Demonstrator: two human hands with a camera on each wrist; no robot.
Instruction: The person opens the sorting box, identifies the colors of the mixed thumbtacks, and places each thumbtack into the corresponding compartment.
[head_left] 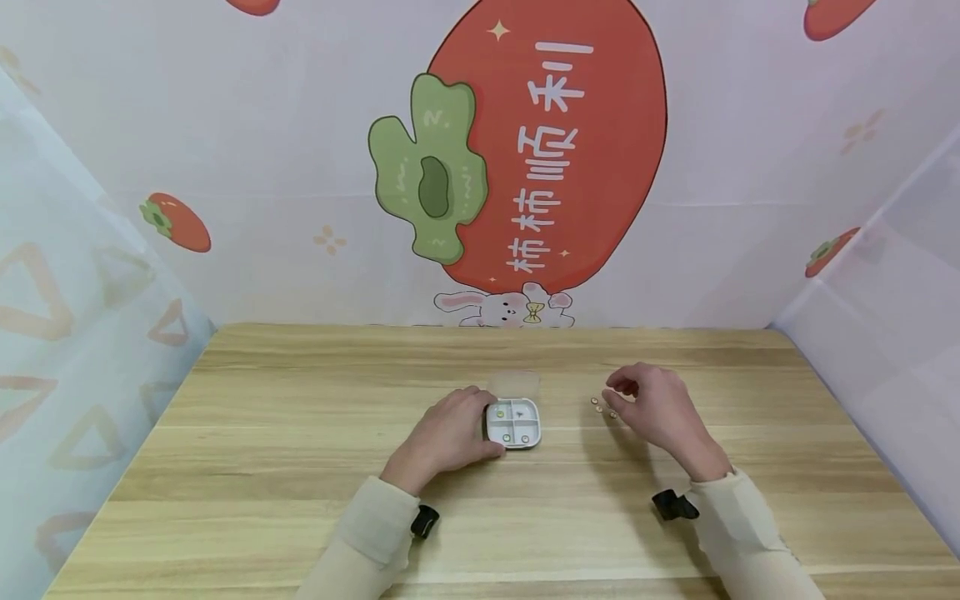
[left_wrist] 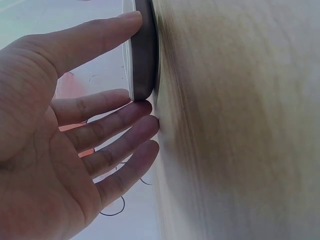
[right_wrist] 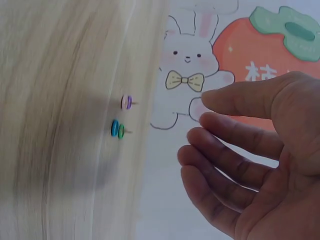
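Observation:
A small white pill box (head_left: 513,423) with four-way dividers lies on the table, its translucent lid (head_left: 514,384) folded back at the far side. Small studs sit in its compartments. My left hand (head_left: 453,433) holds the box from the left, thumb at the near edge and fingertips at the far corner. In the left wrist view the thumb lies against the grey side of the box (left_wrist: 143,55). To the right, my right hand (head_left: 657,407) hovers with loosely bent fingers and nothing visible between them. Just beside its fingertips are several stud earrings (head_left: 598,409), coloured discs (right_wrist: 115,128) with thin pins pointing up.
The wood-grain table (head_left: 300,467) runs back to a printed cloth wall (head_left: 300,167) with a large persimmon and a rabbit. Cloth walls also stand at the left and right. Dark wrist devices (head_left: 424,521) sit at both cuffs.

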